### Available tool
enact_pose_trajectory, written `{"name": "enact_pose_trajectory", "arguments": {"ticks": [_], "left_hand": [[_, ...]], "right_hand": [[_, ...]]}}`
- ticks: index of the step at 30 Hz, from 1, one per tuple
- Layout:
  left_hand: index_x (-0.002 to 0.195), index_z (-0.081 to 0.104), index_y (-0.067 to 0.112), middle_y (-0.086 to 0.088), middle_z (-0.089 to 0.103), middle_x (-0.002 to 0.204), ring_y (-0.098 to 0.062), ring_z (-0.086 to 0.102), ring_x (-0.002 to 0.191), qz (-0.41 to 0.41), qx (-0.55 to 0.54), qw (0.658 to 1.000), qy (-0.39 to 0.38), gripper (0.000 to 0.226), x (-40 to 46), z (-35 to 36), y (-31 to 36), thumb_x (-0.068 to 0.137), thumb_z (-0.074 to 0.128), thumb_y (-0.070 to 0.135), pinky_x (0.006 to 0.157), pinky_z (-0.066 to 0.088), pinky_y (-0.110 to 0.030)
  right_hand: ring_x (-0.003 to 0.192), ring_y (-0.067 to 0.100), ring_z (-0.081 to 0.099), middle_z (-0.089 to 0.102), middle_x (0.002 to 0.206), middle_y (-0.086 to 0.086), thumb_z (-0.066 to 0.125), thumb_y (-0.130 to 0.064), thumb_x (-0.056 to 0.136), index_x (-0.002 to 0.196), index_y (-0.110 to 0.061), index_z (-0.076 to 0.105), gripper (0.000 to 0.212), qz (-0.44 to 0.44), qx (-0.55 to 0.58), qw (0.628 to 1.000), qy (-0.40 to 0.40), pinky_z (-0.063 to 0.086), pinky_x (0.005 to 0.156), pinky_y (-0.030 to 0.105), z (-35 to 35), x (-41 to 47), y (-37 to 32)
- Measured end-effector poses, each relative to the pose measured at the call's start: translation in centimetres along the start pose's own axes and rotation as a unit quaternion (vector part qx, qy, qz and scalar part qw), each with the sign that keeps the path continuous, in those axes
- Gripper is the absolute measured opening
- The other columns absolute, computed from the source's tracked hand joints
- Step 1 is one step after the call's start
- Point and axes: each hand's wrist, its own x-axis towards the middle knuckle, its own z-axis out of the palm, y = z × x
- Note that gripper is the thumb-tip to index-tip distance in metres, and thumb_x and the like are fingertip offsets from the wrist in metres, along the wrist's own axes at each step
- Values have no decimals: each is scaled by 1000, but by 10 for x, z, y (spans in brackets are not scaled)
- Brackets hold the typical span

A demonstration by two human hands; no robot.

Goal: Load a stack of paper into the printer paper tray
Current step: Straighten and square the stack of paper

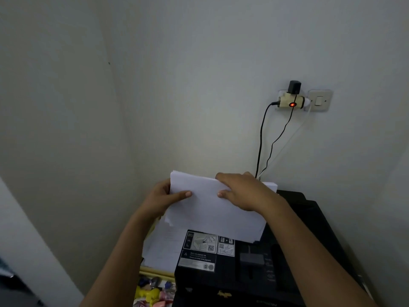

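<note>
A stack of white paper (205, 209) is held tilted above the black printer (265, 273), its lower edge just over the printer's open paper tray (250, 260). My left hand (163, 198) grips the stack's left edge, thumb lying across the front sheet. My right hand (241, 191) holds the top edge near the right, fingers curled over the front and thumb behind. A label with diagrams (208, 247) covers the printer's top left part.
More loose sheets (163, 247) lie left of the printer on a surface with a yellow rim, with small coloured items (152, 291) below them. A wall socket with adapter (292, 100) and hanging cables (263, 138) is behind the printer. Walls close in at left and back.
</note>
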Motion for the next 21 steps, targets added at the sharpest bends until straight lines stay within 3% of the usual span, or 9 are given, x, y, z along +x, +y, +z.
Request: {"name": "enact_pose_trajectory", "arguments": {"ticks": [2,7,14,18,21], "left_hand": [[110,84,32,2,84,113,-23,80,105,-20,-19,1000,9,41,-5,4,-14,73,94,48,79,64,-28],[117,81,34,2,83,118,-17,78,106,-58,-45,997,18,63,-19,11,-46,66,94,68,85,60,-31],[122,80,29,-2,82,122,-22,78,112,-68,-72,995,16,66,-20,10,-58,68,95,64,97,61,-42],[125,80,25,-5,81,125,-27,76,116,-70,-98,992,25,67,-17,10,-65,69,97,58,99,59,-44],[124,80,24,-5,81,125,-28,76,116,-76,-110,990,40,68,-16,8,-68,67,98,58,95,59,-40]], "right_hand": [[112,29,65,72,131,2,54,-41,113,127,-28,54,19,-4,-21,1000,-14,36,100,43,7,3,-2],[121,30,66,72,134,3,57,-40,112,130,-25,56,24,2,-40,998,-41,38,109,45,26,8,-3],[120,27,66,74,130,1,62,-46,108,133,-31,61,30,-7,-30,999,-19,39,107,44,30,8,-2],[95,17,60,68,101,-14,69,-60,99,105,-39,61,23,4,-2,1000,-11,36,92,40,20,-3,14],[92,12,63,69,94,-18,76,-70,87,94,-39,62,34,64,76,995,17,43,84,37,16,-22,42]]}}
